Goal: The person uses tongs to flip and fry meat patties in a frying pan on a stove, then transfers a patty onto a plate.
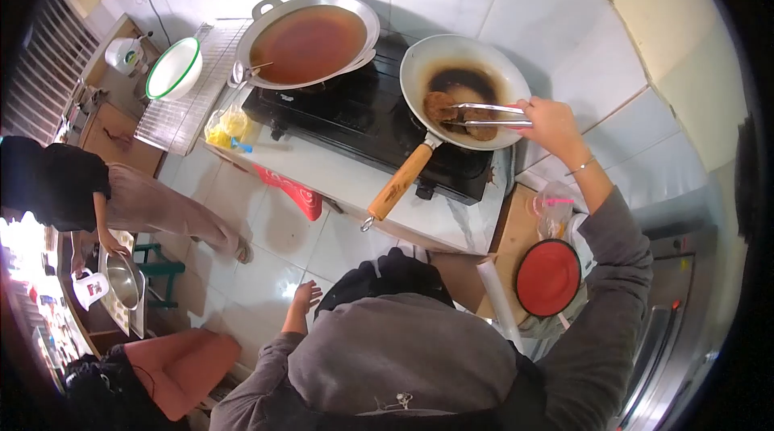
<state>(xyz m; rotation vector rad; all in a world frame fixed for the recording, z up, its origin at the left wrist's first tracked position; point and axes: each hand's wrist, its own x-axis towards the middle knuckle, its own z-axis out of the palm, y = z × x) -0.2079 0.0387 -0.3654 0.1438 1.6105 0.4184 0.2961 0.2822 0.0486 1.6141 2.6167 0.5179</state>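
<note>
Your grey top is nearer you than the frying pan. Inside it, browned food pieces look soft, probably crumbly, best held mid-body. Your right hand pinches metal tongs over it; your left hand, spread, is well apart.

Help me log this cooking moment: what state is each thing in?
Tongs: gripped, tips at browned pieces
Right hand: closed on the tongs
Left hand: open, fingers spread
Frying pan: uncovered, darkened inside
Wok: uncovered, holding reddish-brown liquid
Stove: whether lit cannot be seen
Green-rimmed bowl: uncovered
</note>
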